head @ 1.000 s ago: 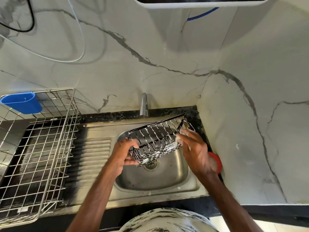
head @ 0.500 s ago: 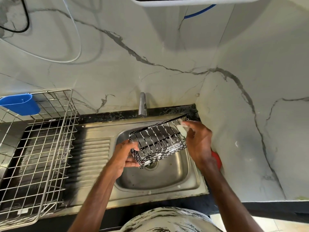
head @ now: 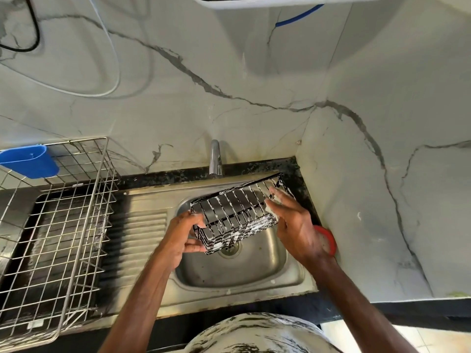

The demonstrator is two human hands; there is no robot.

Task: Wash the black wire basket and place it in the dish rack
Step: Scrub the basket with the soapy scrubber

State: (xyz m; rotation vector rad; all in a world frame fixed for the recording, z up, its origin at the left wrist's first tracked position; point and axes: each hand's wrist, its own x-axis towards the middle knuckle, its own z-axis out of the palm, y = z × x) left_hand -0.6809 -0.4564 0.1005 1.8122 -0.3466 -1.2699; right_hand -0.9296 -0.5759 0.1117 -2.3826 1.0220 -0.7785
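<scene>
Now right hand (head: 298, 225) slides back from far corner, fingers near-straight on soapy black wire basket (head: 237, 212); left hand (head: 181, 233) curls round its end. Rinse, dish rack (head: 76, 225) pending.

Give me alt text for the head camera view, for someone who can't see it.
A person's left hand grips the left end of a soapy black wire basket over a steel sink, while the right hand touches its right end. A wire dish rack stands to the left.
</scene>
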